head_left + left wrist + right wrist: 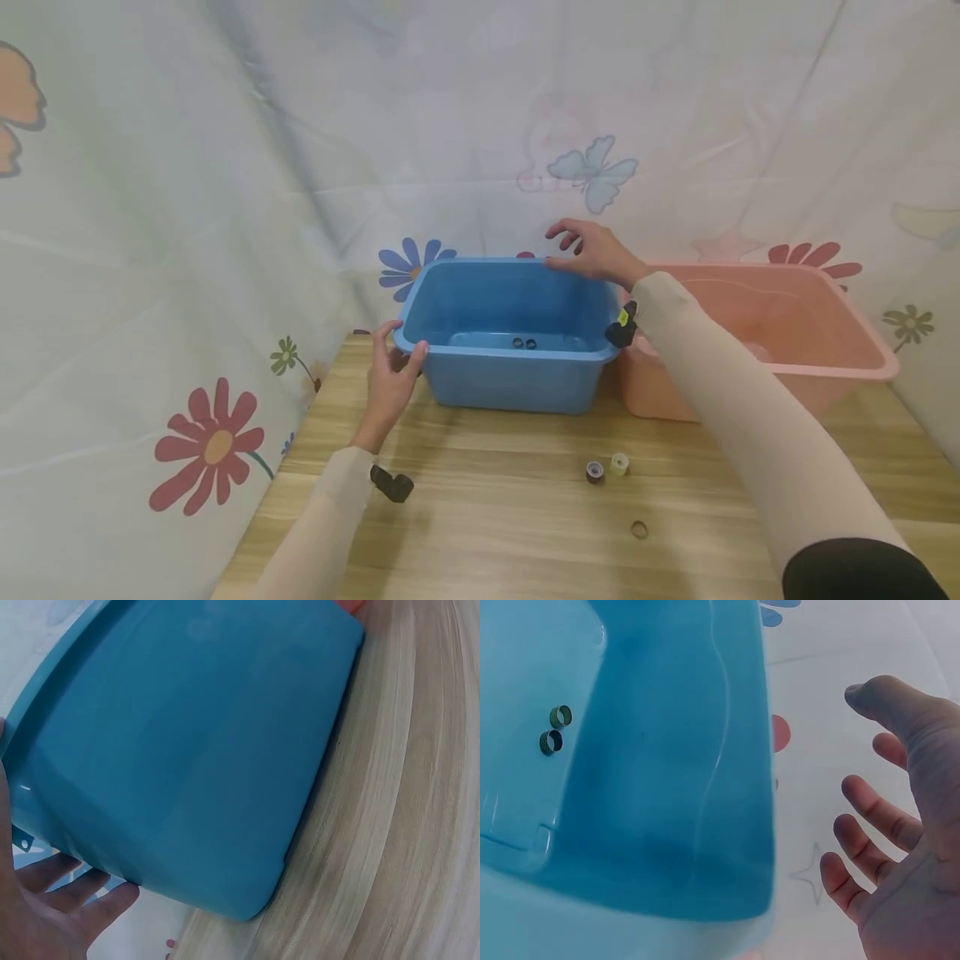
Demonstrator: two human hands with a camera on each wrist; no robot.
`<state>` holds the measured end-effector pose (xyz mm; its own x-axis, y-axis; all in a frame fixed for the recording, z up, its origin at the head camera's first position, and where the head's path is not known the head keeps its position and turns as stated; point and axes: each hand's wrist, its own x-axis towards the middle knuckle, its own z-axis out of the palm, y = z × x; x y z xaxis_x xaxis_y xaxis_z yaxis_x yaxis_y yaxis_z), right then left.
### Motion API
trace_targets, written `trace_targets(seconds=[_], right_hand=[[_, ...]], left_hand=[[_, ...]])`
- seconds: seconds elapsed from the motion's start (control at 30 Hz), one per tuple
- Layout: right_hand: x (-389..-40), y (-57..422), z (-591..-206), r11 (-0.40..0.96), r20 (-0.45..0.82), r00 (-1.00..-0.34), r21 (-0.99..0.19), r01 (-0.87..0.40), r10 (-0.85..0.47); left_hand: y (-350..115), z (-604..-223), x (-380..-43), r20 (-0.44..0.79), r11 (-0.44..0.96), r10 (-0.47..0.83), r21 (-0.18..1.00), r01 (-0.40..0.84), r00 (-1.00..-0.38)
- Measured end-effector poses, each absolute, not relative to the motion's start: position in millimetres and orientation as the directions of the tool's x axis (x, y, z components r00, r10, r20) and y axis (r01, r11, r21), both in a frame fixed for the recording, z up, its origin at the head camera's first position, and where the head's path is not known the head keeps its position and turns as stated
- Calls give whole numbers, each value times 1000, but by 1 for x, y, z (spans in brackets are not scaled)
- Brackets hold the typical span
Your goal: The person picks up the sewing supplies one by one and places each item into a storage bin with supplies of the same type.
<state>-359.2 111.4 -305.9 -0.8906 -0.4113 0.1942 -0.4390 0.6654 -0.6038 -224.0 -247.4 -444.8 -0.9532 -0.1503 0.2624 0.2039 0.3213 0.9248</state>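
Observation:
A blue plastic tub stands on the wooden table, and two small dark rings lie on its floor. My left hand grips the tub's left front corner, thumb at the rim and fingers against the outside of the wall, as the left wrist view also shows. Over the tub's back right rim hovers my right hand. Its fingers are loosely bent and spread, with nothing between them; in the right wrist view it appears apart from the rim.
To the right, behind my right forearm, stands a pink tub. In front lie a dark small roll, a pale small roll and a thin ring on the table. A flower-printed curtain hangs behind.

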Motion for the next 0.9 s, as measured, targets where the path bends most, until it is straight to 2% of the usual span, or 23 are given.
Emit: trace_targets(seconds=[0.33,0.6,0.9], right_hand=[[-347,113,-296,646,200,-881,-614,-454,-429],[-331,120,-292,608,251,-839,-593,-528,-483],[-313,137,-293,603,254,-838,-598,-528,-482]], left_hand=[[-254,-449,-222,291,346,-162,912,222,-943],[-251,-450,-224,282,311,-156,924,224,-946],[-247,-451,-224,303,304,-155,920,246,-940]])
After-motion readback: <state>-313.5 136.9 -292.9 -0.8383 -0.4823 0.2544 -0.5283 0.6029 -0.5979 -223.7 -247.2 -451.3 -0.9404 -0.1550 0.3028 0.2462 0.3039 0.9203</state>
